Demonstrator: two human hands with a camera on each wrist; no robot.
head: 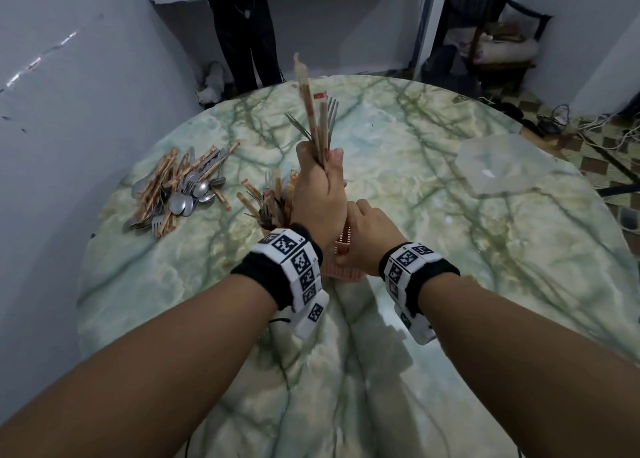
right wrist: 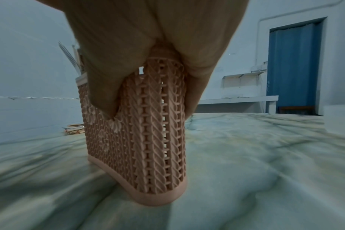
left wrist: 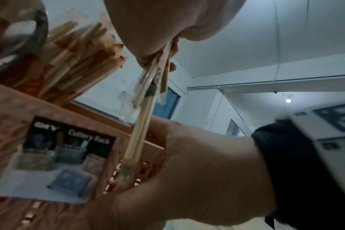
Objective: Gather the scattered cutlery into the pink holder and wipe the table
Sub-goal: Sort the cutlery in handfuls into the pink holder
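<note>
Head view | left hand [head: 320, 194] fisted round bundle [head: 318, 125] of chopsticks and forks, raised over holder [head: 343, 260] | right hand [head: 369, 239], fingers [right wrist: 102, 99] wrapped on holder's wall, steadying it on table [head: 433, 284] | risk: tips snagging rim or crowded sticks, tipping holder | pile [head: 180, 190] left, unsorted | clear slab [head: 509, 166] right.

Gripped a bundle of chopsticks [left wrist: 142, 124] in the left hand [left wrist: 158, 29], tips lowered into the pink holder [left wrist: 8, 140]. Clasped the pink holder's near side with the right hand [left wrist: 197, 171]. Stood wrapped chopsticks [left wrist: 79, 62] inside the holder, beside a spoon [left wrist: 20, 35].
</note>
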